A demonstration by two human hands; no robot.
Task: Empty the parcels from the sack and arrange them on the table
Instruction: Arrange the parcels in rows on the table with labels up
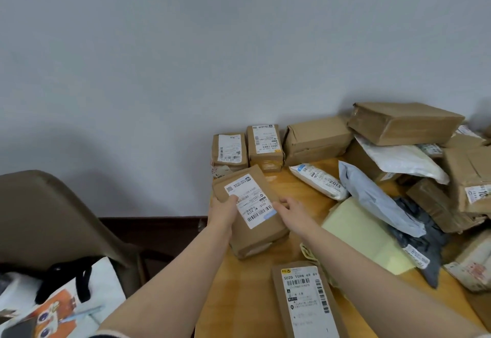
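A brown cardboard parcel (255, 220) with a white shipping label lies at the left edge of the wooden table (239, 292). My left hand (222, 211) grips its left side, thumb on the label. My right hand (292, 211) touches its right side with relaxed fingers. Two small labelled boxes (247, 149) stand against the wall just behind it. A long labelled box (305, 300) lies at the near edge. A white bag (63, 300) with black handles and a printed picture sits at the lower left.
A heap of boxes (403, 122), white and grey poly mailers (377, 199) and a pale yellow envelope (364, 231) fills the table's right side. A brown chair back (45, 212) stands left of the table, against the grey wall.
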